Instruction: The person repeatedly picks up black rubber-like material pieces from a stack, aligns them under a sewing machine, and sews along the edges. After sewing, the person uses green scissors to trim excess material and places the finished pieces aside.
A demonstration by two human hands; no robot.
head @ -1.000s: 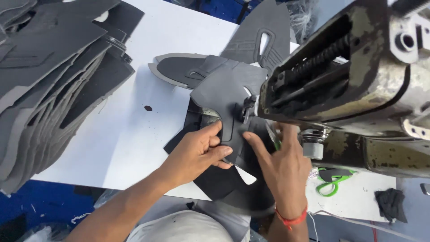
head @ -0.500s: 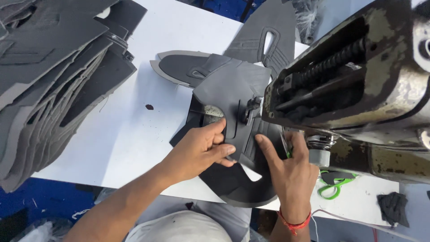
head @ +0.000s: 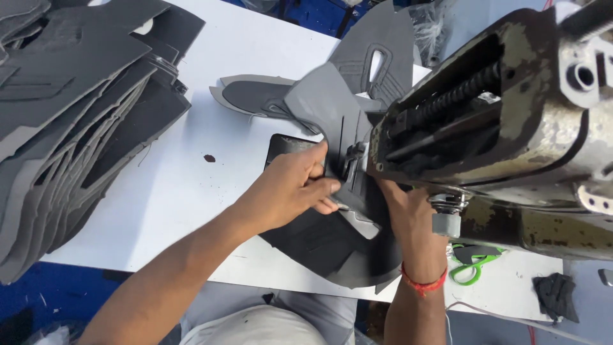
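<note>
— Which way does the grey shoe-upper piece (head: 332,121) run?

— Its long axis goes from the lower middle of the frame up toward the upper middle, slightly tilted to the left at the top. The upper end lifts off the white table (head: 191,191) and curls; the lower end lies flat near the table's near edge.

— How does it look?

— Matte dark grey, with lighter grey edging and stitched lines, layered over a black panel (head: 319,243). It sits at centre frame, under the head of the sewing machine (head: 504,128).

— And the hands?

— The left hand (head: 290,188) is clenched on the piece's edge just left of the needle area, fingers curled and pinching the material. The right hand (head: 405,204) lies partly hidden beneath the machine head, pressed against the piece; whether it grips cannot be told.

— Anything else nearby?

— A stack of dark cut pieces (head: 70,115) fills the upper left, and green-handled scissors (head: 476,265) lie at lower right.
</note>
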